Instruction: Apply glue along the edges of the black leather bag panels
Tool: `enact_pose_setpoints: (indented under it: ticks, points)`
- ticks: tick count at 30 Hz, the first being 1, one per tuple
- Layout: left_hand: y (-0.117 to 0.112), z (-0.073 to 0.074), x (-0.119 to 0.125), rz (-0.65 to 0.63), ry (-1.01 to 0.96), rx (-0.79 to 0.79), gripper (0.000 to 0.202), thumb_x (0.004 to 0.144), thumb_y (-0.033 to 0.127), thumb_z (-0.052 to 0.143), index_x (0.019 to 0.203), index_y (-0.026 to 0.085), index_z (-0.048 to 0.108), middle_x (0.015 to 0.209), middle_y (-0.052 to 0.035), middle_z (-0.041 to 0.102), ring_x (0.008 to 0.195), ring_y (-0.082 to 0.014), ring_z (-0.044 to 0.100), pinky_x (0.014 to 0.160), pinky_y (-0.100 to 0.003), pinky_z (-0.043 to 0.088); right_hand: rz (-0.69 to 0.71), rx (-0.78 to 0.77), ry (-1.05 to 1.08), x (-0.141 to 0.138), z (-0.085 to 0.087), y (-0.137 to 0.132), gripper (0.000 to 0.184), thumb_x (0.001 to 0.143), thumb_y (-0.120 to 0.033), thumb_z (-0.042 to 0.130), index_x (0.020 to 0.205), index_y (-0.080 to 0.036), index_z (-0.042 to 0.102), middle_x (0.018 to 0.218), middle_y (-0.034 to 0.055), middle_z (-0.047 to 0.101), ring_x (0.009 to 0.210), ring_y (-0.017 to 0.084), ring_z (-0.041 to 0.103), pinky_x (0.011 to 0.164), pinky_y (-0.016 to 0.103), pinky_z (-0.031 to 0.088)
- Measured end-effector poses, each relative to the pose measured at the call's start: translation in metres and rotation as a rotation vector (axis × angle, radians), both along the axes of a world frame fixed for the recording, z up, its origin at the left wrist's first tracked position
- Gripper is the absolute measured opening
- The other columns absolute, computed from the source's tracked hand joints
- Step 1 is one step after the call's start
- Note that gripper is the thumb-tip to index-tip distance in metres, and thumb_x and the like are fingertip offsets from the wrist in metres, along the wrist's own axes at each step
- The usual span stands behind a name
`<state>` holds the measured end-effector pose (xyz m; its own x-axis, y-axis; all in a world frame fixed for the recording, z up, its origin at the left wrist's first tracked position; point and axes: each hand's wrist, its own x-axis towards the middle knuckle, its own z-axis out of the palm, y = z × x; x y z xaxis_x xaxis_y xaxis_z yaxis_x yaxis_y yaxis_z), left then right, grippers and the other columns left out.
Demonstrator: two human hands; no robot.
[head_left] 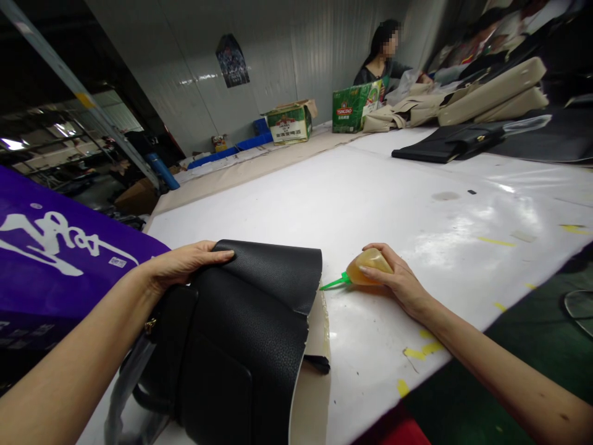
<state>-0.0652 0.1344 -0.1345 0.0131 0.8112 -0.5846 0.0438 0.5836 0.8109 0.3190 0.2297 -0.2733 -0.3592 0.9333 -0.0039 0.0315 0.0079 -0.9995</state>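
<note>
A black leather handbag (pixel 241 346) lies on its side on the white table, its unfinished edge and pale lining turned to the right. My left hand (pixel 197 262) grips the bag's upper side, thumb on top of the leather; its other fingers are mostly hidden behind the bag. In my right hand (pixel 393 278) is a squeeze bottle of amber glue (pixel 368 267) with a green nozzle. The nozzle points left, and its tip is at the bag's raw edge. Whether any liquid is coming out, I cannot tell.
A purple bag with white lettering (pixel 69 253) stands at the left. Green cartons (pixel 354 108) line the table's back side. Beige bag pieces (pixel 491 102) and a flat black bag (pixel 445 143) lie at the far right. Another person (pixel 377 55) sits behind. Yellow tape scraps (pixel 424 351) mark the near edge.
</note>
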Motion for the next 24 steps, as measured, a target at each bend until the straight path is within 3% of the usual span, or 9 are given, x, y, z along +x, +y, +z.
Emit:
enact_pose_setpoints:
  ticks: [3, 8, 14, 20, 24]
  points:
    - [0.0, 0.001, 0.0, -0.003, -0.003, 0.003, 0.018, 0.079, 0.026, 0.074, 0.093, 0.015, 0.077, 0.086, -0.0117, 0.076, 0.069, -0.0209, 0.071, 0.066, -0.028, 0.06, 0.012, 0.003, -0.01, 0.001, 0.002, -0.004, 0.045, 0.075, -0.044, 0.077, 0.109, -0.028, 0.052, 0.091, -0.0012, 0.059, 0.081, 0.02, 0.056, 0.069, 0.028, 0.047]
    - [-0.002, 0.002, 0.0, -0.007, -0.002, 0.003, 0.016, 0.079, 0.026, 0.074, 0.089, 0.012, 0.076, 0.082, -0.0117, 0.076, 0.067, -0.021, 0.071, 0.063, -0.028, 0.06, 0.122, -0.085, -0.03, 0.013, 0.003, -0.037, 0.042, 0.078, -0.041, 0.074, 0.111, -0.028, 0.052, 0.091, -0.0001, 0.061, 0.081, 0.021, 0.058, 0.069, 0.029, 0.047]
    - [-0.004, 0.003, -0.001, -0.029, 0.037, 0.011, 0.019, 0.079, 0.028, 0.074, 0.091, 0.013, 0.075, 0.085, -0.0114, 0.075, 0.066, -0.0201, 0.07, 0.062, -0.028, 0.06, -0.096, -0.141, 0.067, 0.023, -0.001, -0.08, 0.047, 0.078, -0.045, 0.074, 0.115, -0.03, 0.05, 0.093, -0.0005, 0.059, 0.083, 0.021, 0.058, 0.07, 0.029, 0.047]
    - [-0.006, 0.005, 0.001, -0.041, 0.054, 0.021, 0.021, 0.078, 0.03, 0.075, 0.091, 0.014, 0.075, 0.084, -0.0102, 0.075, 0.065, -0.0191, 0.069, 0.061, -0.027, 0.059, -0.156, -0.022, -0.116, 0.025, -0.005, -0.107, 0.047, 0.078, -0.05, 0.071, 0.114, -0.03, 0.05, 0.099, -0.0013, 0.059, 0.087, 0.02, 0.057, 0.077, 0.028, 0.044]
    - [-0.009, 0.007, 0.004, -0.056, 0.055, 0.026, 0.021, 0.079, 0.03, 0.075, 0.091, 0.013, 0.075, 0.084, -0.01, 0.075, 0.064, -0.0186, 0.069, 0.061, -0.027, 0.059, -0.148, -0.036, -0.135, 0.027, -0.004, -0.116, 0.048, 0.077, -0.053, 0.07, 0.114, -0.029, 0.051, 0.098, -0.0008, 0.06, 0.088, 0.022, 0.058, 0.077, 0.028, 0.045]
